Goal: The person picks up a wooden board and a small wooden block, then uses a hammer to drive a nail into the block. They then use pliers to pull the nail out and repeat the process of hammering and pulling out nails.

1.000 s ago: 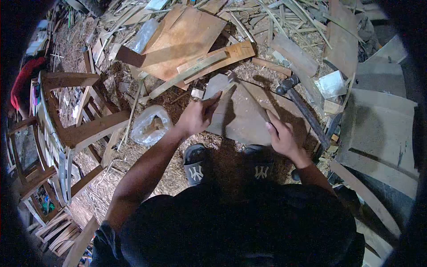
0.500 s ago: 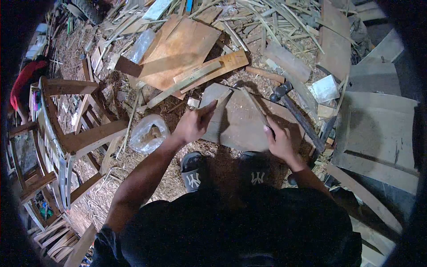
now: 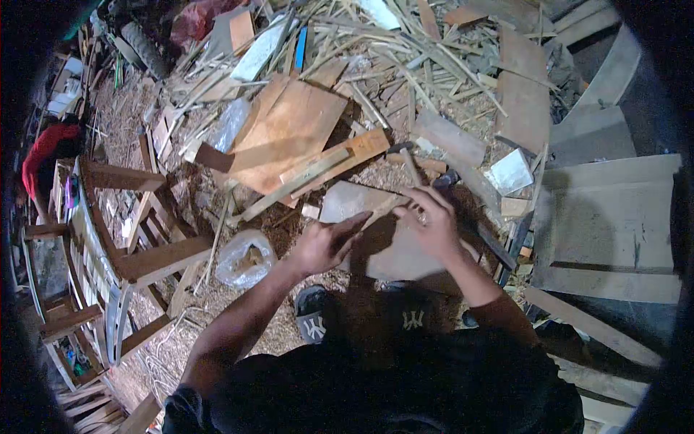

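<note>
My left hand (image 3: 322, 246) is closed around a short, narrow wooden strip (image 3: 383, 209) that points up and right. My right hand (image 3: 432, 224) is at the strip's far end, its fingers curled. A thin, flat stick (image 3: 411, 168) juts up past the right hand's fingers and seems held in them; its lower part is hidden. Beneath both hands a flat board (image 3: 426, 257) lies on the ground in front of my sandals. A hammer (image 3: 450, 179) rests by the board's right side, partly covered by my right hand.
A wooden chair frame (image 3: 155, 264) stands at left, near a person in a red top (image 3: 47, 155). A clear plastic bag (image 3: 246, 259) sits left of the board. Plywood (image 3: 296, 130), a white block (image 3: 510, 172) and heaped wood strips (image 3: 441, 65) lie ahead. A panel (image 3: 611, 224) is at right.
My hands have come together; the right hand moved left to the strip's end. The strip has turned toward the right. The view has shifted, so the surroundings sit lower.
</note>
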Available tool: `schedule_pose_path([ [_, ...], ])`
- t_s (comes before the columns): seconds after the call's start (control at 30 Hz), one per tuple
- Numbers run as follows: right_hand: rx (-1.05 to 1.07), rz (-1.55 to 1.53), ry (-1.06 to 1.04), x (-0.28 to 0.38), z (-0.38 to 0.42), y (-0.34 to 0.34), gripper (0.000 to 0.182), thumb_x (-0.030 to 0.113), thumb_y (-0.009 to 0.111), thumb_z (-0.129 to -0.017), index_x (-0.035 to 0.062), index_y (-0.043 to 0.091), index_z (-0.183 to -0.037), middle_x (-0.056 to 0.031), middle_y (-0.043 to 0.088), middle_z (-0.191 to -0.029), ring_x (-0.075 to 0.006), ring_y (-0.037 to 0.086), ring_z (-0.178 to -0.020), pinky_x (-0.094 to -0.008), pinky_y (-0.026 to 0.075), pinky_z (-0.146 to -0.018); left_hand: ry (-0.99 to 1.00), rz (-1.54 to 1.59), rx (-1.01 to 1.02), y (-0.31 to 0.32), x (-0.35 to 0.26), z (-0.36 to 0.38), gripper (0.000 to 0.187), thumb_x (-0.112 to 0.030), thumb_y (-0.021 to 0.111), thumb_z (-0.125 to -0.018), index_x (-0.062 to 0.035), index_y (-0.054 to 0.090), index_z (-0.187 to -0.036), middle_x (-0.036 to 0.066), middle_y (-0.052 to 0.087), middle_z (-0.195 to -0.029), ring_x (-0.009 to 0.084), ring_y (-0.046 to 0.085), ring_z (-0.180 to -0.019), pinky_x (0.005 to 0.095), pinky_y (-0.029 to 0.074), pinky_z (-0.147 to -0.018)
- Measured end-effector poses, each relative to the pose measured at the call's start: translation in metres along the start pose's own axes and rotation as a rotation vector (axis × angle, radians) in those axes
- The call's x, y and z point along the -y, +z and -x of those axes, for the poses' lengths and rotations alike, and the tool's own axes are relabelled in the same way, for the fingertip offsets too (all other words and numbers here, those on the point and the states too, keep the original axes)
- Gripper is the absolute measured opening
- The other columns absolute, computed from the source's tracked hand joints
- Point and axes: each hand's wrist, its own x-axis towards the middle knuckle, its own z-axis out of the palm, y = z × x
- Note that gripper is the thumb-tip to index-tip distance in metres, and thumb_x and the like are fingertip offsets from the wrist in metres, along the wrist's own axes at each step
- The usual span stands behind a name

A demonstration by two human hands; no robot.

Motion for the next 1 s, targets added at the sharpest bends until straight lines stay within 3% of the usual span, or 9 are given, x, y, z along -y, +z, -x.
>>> schedule_pose_path([
  [0.4, -0.031, -0.037, -0.119, -0.005, -0.006, 0.002, 0.012, 0.004, 0.074, -0.087, -0.0013, 0.070, -0.097, -0.0153, 0.069, -0.095, -0.0319, 0.070, -0.085, -0.0379, 0.055, -0.076, 0.142, -0.003, -0.065, 0.004, 0.000, 0.001, 0.058, -0.021, 0.063, -0.096, -0.0270, 0.046, -0.152, 0.023, 0.073, -0.103, 0.0435, 0.071, -0.078, 0.0495, 0.061, -0.076],
  [0.47, -0.036, -0.027, -0.133, -0.002, -0.005, 0.002, 0.009, 0.002, 0.072, -0.088, -0.0011, 0.070, -0.096, -0.0144, 0.069, -0.093, -0.0308, 0.071, -0.083, -0.0369, 0.055, -0.074, 0.043, -0.020, 0.081, -0.005, -0.007, 0.001, 0.051, -0.019, 0.058, -0.100, -0.0179, 0.050, -0.150, 0.017, 0.068, -0.127, 0.0389, 0.070, -0.103, 0.0458, 0.059, -0.091],
  [0.5, -0.025, -0.019, -0.087, 0.000, -0.004, 0.001, 0.010, 0.002, 0.072, -0.088, -0.0009, 0.069, -0.097, -0.0150, 0.069, -0.092, -0.0320, 0.070, -0.084, -0.0375, 0.055, -0.074, 0.046, -0.022, 0.078, -0.004, -0.005, 0.001, 0.051, -0.019, 0.058, -0.100, -0.0179, 0.050, -0.150, 0.017, 0.068, -0.127, 0.0389, 0.070, -0.103, 0.0458, 0.059, -0.091],
  [0.57, -0.016, -0.010, -0.047, 0.003, -0.002, 0.000, 0.010, 0.002, 0.071, -0.089, -0.0008, 0.068, -0.098, -0.0157, 0.068, -0.092, -0.0332, 0.070, -0.085, -0.0382, 0.055, -0.074, 0.112, -0.038, 0.020, 0.000, 0.002, 0.001, 0.057, -0.022, 0.063, -0.097, -0.0265, 0.046, -0.152, 0.024, 0.072, -0.101, 0.0430, 0.071, -0.080, 0.0494, 0.059, -0.073],
  [0.67, -0.062, 0.031, -0.060, 0.003, 0.002, 0.003, 0.010, 0.001, 0.069, -0.090, -0.0009, 0.066, -0.100, -0.0173, 0.067, -0.093, -0.0363, 0.069, -0.086, -0.0403, 0.055, -0.075, 0.108, 0.026, -0.016, 0.001, -0.005, -0.001, 0.057, -0.025, 0.064, -0.098, -0.0267, 0.047, -0.152, 0.024, 0.072, -0.094, 0.0434, 0.070, -0.076, 0.0502, 0.057, -0.069],
  [0.8, -0.005, 0.120, -0.094, -0.007, 0.009, 0.008, 0.011, 0.002, 0.067, -0.092, 0.0000, 0.061, -0.101, -0.0187, 0.066, -0.097, -0.0392, 0.067, -0.087, -0.0432, 0.054, -0.075, 0.010, -0.045, 0.091, -0.001, -0.004, 0.001, 0.053, -0.019, 0.061, -0.099, -0.0246, 0.050, -0.151, 0.021, 0.072, -0.110, 0.0435, 0.071, -0.090, 0.0459, 0.060, -0.080],
  [0.9, 0.023, 0.155, -0.114, -0.010, 0.016, 0.013, 0.011, 0.002, 0.065, -0.093, 0.0008, 0.057, -0.101, -0.0189, 0.062, -0.098, -0.0402, 0.065, -0.089, -0.0454, 0.052, -0.077, 0.198, -0.010, 0.016, 0.001, 0.001, 0.001, 0.053, -0.020, 0.061, -0.099, -0.0187, 0.049, -0.151, 0.021, 0.073, -0.111, 0.0411, 0.073, -0.093, 0.0463, 0.058, -0.089],
  [0.93, 0.012, 0.142, -0.117, -0.009, 0.016, 0.015, 0.012, 0.002, 0.065, -0.093, 0.0010, 0.056, -0.100, -0.0190, 0.059, -0.099, -0.0405, 0.063, -0.090, -0.0464, 0.052, -0.077, 0.138, 0.036, 0.101, -0.004, -0.003, 0.001, 0.056, -0.018, 0.063, -0.098, -0.0156, 0.048, -0.151, 0.029, 0.069, -0.099, 0.0462, 0.068, -0.085, 0.0491, 0.055, -0.078],
  [1.0, 0.030, 0.200, -0.130, -0.006, 0.014, 0.012, 0.012, 0.002, 0.064, -0.093, 0.0009, 0.055, -0.100, -0.0188, 0.057, -0.099, -0.0404, 0.062, -0.090, -0.0472, 0.051, -0.078, 0.019, 0.069, 0.186, -0.018, -0.023, -0.004, 0.054, -0.017, 0.062, -0.098, -0.0153, 0.049, -0.150, 0.029, 0.069, -0.105, 0.0461, 0.068, -0.091, 0.0492, 0.055, -0.082],
])
